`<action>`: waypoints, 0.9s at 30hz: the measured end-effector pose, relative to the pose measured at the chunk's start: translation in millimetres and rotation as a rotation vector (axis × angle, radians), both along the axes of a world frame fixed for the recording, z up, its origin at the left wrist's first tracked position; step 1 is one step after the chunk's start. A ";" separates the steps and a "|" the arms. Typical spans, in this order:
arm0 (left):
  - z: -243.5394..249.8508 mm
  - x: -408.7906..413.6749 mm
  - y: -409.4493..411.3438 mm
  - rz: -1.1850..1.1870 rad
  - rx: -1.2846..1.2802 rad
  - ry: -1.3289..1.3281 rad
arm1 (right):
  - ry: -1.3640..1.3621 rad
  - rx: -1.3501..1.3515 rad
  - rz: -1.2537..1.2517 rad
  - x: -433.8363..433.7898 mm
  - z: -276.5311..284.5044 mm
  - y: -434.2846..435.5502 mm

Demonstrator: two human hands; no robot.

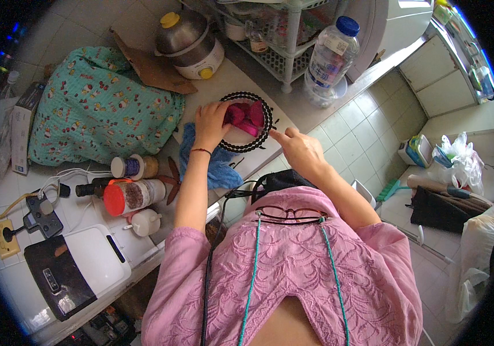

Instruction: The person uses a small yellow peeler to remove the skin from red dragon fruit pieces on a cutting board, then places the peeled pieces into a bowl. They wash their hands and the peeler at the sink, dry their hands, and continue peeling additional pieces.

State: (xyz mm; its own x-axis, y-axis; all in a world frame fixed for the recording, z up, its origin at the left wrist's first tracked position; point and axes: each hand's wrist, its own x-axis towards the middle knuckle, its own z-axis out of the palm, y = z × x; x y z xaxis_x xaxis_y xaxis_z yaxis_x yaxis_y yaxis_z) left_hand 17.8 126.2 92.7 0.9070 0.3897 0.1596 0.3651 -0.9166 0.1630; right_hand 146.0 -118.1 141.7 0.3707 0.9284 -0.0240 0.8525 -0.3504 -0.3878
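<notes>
A round dish point(240, 137) with a black beaded rim holds several bright magenta pieces point(247, 116), perhaps cut dragon fruit or beet. It stands near the edge of the pale counter. My left hand point(211, 125) rests over the dish's left rim, its fingertips beside the magenta pieces; whether it grips the rim is unclear. On the right, my right hand point(296, 147) has its index finger extended to the lower right rim, its other fingers curled. A blue cloth point(218, 171) lies under and beside my left wrist. Small dark bits lie on the counter around the dish.
A steel-lidded electric cooker point(190, 43) and brown cardboard point(149, 65) stand behind. At left are a green patterned cloth point(100, 108), jars point(134, 197), a white teapot point(145, 222) and a power strip point(43, 216). A large plastic bottle point(331, 60) stands beside a wire-mesh rack point(288, 65).
</notes>
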 end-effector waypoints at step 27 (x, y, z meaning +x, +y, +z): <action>1.1 -2.5 -9.3 0.055 -0.199 -0.330 | -0.012 0.033 0.001 -18.3 -13.0 13.9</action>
